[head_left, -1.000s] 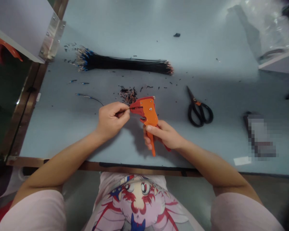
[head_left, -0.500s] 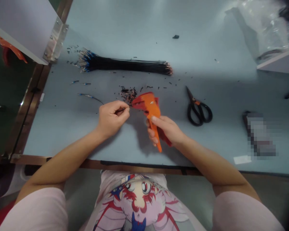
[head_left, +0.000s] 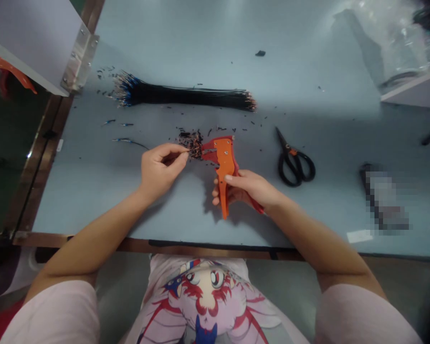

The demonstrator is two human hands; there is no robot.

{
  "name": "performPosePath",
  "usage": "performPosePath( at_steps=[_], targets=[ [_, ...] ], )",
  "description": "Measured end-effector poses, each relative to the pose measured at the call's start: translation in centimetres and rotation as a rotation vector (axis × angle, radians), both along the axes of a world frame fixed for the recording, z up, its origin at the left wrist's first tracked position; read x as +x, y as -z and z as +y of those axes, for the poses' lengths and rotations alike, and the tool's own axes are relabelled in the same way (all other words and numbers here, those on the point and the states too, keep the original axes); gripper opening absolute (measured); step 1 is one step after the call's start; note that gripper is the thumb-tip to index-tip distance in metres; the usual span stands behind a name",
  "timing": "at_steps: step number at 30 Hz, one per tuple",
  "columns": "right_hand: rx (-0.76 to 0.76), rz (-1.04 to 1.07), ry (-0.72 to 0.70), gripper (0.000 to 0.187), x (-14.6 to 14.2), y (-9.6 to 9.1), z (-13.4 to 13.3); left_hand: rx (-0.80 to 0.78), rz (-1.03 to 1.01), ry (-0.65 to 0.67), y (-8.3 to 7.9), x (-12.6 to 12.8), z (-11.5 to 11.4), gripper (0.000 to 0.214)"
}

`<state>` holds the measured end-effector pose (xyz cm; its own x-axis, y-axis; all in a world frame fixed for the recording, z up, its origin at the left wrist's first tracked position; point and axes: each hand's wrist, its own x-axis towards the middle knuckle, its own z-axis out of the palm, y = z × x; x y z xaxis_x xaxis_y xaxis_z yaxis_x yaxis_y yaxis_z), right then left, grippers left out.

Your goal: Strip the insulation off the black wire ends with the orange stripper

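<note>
Between thumb and forefinger, my left hand (head_left: 163, 169) pinches a thin black wire (head_left: 139, 145), whose blue-tipped tail sticks out to the left. Its short right end points toward the jaws of an orange and red wire stripper (head_left: 225, 155). My right hand (head_left: 249, 188) is wrapped around the stripper's handles, which stand apart. The jaws look parted and separate from the wire end. Below the jaws and beside my left fingertips lies a pile of small black and copper-coloured scraps (head_left: 191, 143).
A bundle of black wires (head_left: 193, 94) with blue-tipped left ends lies behind my hands. Black-handled scissors (head_left: 294, 162) rest to the right, and a blurred-out dark object (head_left: 385, 198) farther right. Clear plastic bags (head_left: 397, 43) are at the back right. White panels stand at both sides.
The stripper has turned more upright and its handles have spread apart. My left hand has drawn slightly left and away from me, so the wire end is now apart from the jaws.
</note>
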<state>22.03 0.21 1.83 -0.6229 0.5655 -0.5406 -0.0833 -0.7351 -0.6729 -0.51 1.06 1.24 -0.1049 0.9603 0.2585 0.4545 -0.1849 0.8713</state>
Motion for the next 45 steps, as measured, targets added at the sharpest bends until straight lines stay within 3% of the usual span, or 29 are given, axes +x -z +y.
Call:
performPosePath(
  at_steps=[21, 36, 45],
  targets=[
    [0.105, 0.014, -0.091, 0.034, -0.6, -0.6, -1.3, -0.020, 0.026, 0.054, 0.0, 0.9, -0.6, 0.006],
    [0.075, 0.073, -0.009, 0.033, -0.6, -0.4, -1.2, -0.006, -0.063, 0.050, -0.2, 0.9, -0.7, 0.006],
    [0.015, 0.117, -0.040, 0.033, -0.7, -0.4, -1.4, 0.037, -0.039, 0.067, -0.1, 1.2, -0.8, 0.005]
  ],
)
